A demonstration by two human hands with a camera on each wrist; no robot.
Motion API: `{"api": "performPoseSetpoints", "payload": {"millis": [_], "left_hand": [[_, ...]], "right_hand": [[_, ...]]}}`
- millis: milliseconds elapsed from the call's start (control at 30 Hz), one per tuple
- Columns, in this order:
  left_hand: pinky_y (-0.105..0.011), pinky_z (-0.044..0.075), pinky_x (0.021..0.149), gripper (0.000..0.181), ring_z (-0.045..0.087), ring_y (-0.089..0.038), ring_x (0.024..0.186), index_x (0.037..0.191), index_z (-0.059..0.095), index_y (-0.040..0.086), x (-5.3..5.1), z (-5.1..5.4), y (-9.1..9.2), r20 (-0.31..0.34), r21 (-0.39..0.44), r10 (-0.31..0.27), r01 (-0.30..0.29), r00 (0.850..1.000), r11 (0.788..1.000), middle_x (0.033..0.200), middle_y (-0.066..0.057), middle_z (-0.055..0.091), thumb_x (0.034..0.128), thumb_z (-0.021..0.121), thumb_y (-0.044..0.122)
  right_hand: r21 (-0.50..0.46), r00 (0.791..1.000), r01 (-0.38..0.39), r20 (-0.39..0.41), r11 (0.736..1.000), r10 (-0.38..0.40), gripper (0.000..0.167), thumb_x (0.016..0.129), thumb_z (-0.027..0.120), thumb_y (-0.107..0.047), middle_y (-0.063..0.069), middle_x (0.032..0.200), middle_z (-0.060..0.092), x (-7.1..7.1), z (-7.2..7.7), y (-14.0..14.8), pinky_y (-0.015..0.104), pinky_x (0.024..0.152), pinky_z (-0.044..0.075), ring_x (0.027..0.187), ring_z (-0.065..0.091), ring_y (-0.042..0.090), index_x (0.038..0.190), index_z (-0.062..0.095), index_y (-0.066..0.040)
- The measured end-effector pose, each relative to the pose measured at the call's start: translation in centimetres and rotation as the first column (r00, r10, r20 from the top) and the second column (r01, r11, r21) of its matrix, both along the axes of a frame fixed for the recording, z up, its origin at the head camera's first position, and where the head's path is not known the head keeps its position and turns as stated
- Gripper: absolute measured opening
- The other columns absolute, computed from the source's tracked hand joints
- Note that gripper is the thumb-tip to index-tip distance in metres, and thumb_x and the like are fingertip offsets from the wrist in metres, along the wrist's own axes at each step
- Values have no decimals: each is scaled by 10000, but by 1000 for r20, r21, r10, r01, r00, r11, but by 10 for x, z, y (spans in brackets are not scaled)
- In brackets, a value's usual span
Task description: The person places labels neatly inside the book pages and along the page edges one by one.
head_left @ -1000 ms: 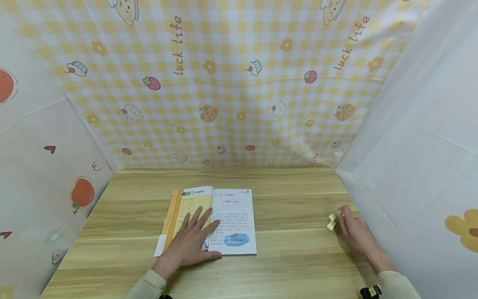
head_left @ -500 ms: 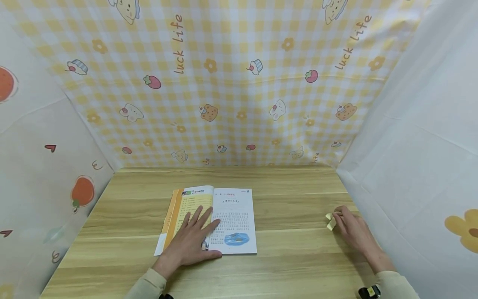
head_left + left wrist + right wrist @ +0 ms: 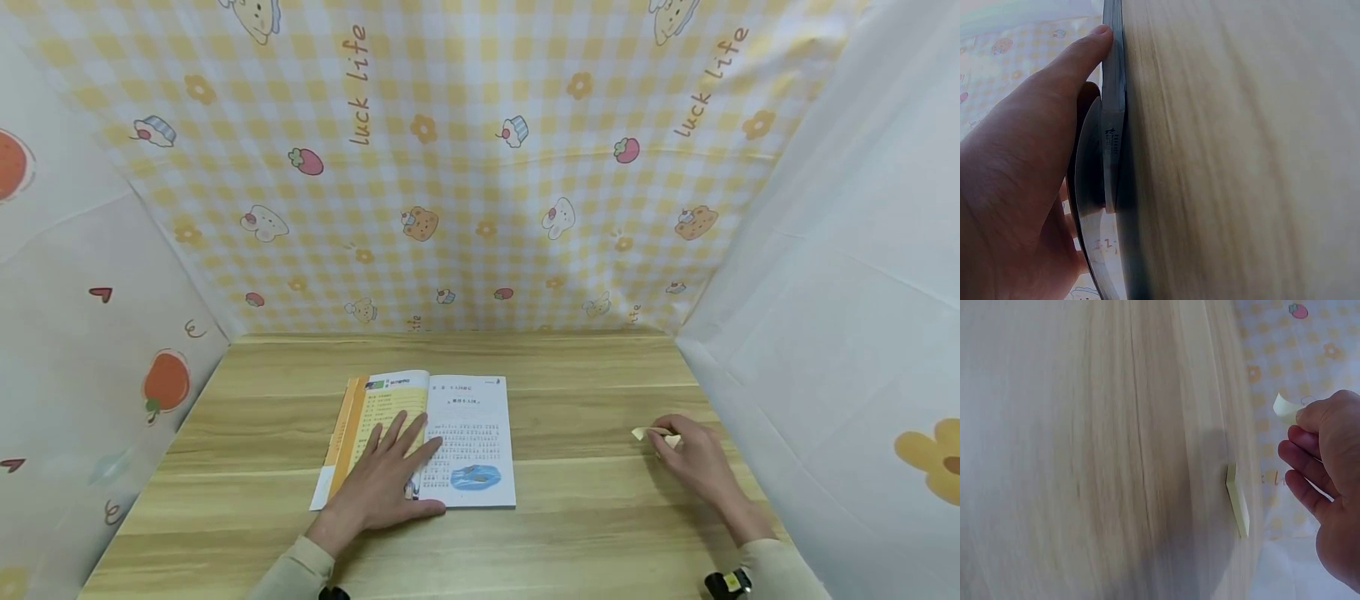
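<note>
An open book [image 3: 468,442] lies on the wooden table, with a yellow page on the left and a printed page with a blue picture on the right. My left hand [image 3: 381,490] rests on it with fingers spread, mostly over the yellow page; in the left wrist view the thumb touches the book's edge [image 3: 1114,75]. My right hand [image 3: 696,460] pinches a small pale yellow sticky note [image 3: 1285,410] between thumb and fingertips, raised off the table. Below it, a pad of sticky notes [image 3: 1239,500] lies on the tabletop, mostly hidden behind the fingers in the head view.
The wooden table [image 3: 570,542] is bounded at the back by a checked yellow curtain [image 3: 480,183]. White cloths hang at the left [image 3: 67,350] and the right [image 3: 840,333]. Bare wood lies between the book and my right hand.
My right hand has lifted off the pad of sticky notes and moved a little left, with one sticky note now peeled away in its fingers. My left hand and the book stay put.
</note>
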State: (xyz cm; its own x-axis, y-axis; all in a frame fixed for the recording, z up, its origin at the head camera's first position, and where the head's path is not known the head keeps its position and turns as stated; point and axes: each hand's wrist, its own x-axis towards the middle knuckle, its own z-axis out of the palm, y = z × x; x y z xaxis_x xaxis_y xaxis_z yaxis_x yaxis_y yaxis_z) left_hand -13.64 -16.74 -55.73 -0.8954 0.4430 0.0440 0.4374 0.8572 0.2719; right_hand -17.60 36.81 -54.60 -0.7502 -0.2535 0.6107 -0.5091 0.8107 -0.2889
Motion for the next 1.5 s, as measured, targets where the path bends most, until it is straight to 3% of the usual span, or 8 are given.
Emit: {"api": "performPoseSetpoints", "payload": {"millis": [100, 200, 300, 433, 633, 1033, 1333, 1500], "left_hand": [[-782, 210, 1388, 1048, 186, -476, 1770, 1693, 546, 261, 0, 0, 0, 7, 4, 2, -2, 1000, 1000, 1897, -108, 268, 879, 715, 899], [-780, 212, 1389, 1053, 186, -477, 1770, 1696, 542, 255, 0, 1, 0, 11, 9, 3, -3, 1000, 1000, 1896, -111, 269, 878, 725, 891], [-778, 208, 1391, 1062, 178, -475, 1772, 1703, 532, 252, 0, 2, 0, 17, 12, 3, -4, 1000, 1000, 1898, -112, 264, 877, 728, 890], [-772, 200, 1397, 1100, 164, -469, 1776, 1722, 500, 235, 0, 2, 1, 25, 17, 8, -8, 1000, 1000, 1902, -108, 249, 874, 719, 901], [-750, 204, 1407, 1220, 161, -458, 1779, 1769, 399, 163, -1, 2, 0, 29, 21, 17, -17, 999, 1000, 1910, -115, 213, 864, 715, 917], [-715, 232, 1415, 1312, 189, -443, 1776, 1782, 332, 85, -2, 5, -4, 26, 19, 20, -21, 999, 1000, 1904, -169, 203, 848, 748, 907], [-702, 235, 1419, 1315, 195, -438, 1776, 1775, 335, 55, -1, 8, -5, 35, 25, 24, -25, 999, 999, 1902, -179, 202, 851, 759, 890], [-699, 231, 1422, 1300, 190, -433, 1778, 1773, 348, 64, 0, 8, -5, 42, 24, 25, -26, 999, 999, 1904, -173, 201, 853, 760, 886]], "right_hand": [[-38, 1000, -17, 17, 999, 17, 257, 815, 937, 79, 28, 842, 820, 0, 2, -9, 257, 618, 594, 671, 713, 82, 924, 798, -106], [-58, 999, -31, 15, 998, 32, 277, 808, 938, 86, 45, 866, 834, -1, 2, -17, 287, 623, 609, 737, 780, 175, 971, 798, -88], [-83, 998, -48, 40, 995, 51, 308, 826, 923, 93, 122, 953, 854, -2, 4, -24, 234, 595, 599, 760, 810, 260, 1071, 791, -41], [-102, 994, -88, 62, 991, 94, 352, 851, 900, 106, 173, 1043, 855, -4, 6, -34, 176, 616, 600, 784, 816, 254, 1163, 774, -1], [-127, 985, -149, 72, 981, 159, 341, 869, 882, 115, 175, 1074, 856, -5, 9, -50, 239, 631, 654, 792, 828, 291, 1172, 770, 7], [-191, 967, -192, 130, 963, 218, 271, 891, 876, 110, 130, 993, 860, -5, 7, -75, 250, 618, 620, 741, 714, 25, 1128, 788, 11], [-236, 946, -204, 200, 950, 253, 246, 904, 900, 42, 144, 1044, 878, -6, 2, -93, 189, 553, 567, 782, 822, 90, 1130, 817, -11], [-276, 918, -202, 281, 940, 280, 228, 938, 898, -14, 136, 1035, 882, -5, -1, -104, 218, 566, 605, 803, 834, 101, 1154, 828, -2]]}}
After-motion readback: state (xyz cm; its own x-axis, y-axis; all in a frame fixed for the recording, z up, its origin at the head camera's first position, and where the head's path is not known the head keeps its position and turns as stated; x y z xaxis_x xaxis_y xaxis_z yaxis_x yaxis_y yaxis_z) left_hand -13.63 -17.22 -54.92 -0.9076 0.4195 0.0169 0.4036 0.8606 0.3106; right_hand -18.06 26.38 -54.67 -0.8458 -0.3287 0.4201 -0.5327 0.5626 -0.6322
